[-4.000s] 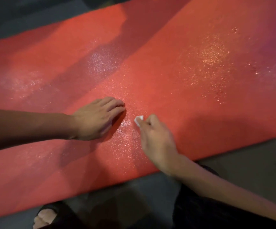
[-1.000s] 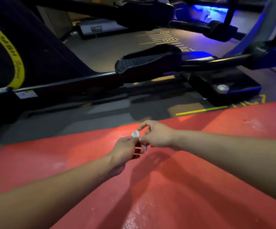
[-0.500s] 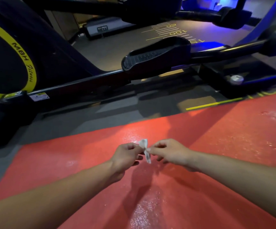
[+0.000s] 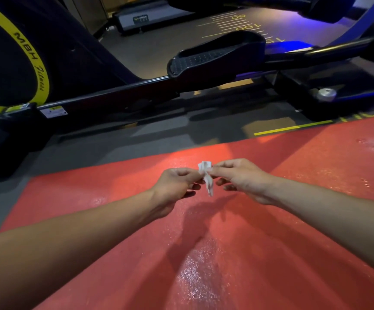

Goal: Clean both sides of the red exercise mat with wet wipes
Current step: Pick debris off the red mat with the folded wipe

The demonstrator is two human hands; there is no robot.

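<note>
Red foam, the exercise mat (image 4: 271,242) lies flat on the floor, its far edge near the elliptical trainer (image 4: 136,86); wet sheen patches suggest this face is partly wiped, the underside apparently not yet. Above the mat, the left hand (image 4: 174,186) and right hand (image 4: 242,177) each pinch the crumpled wet wipe (image 4: 206,175). Half a second ago the wipe looked less stretched.
</note>
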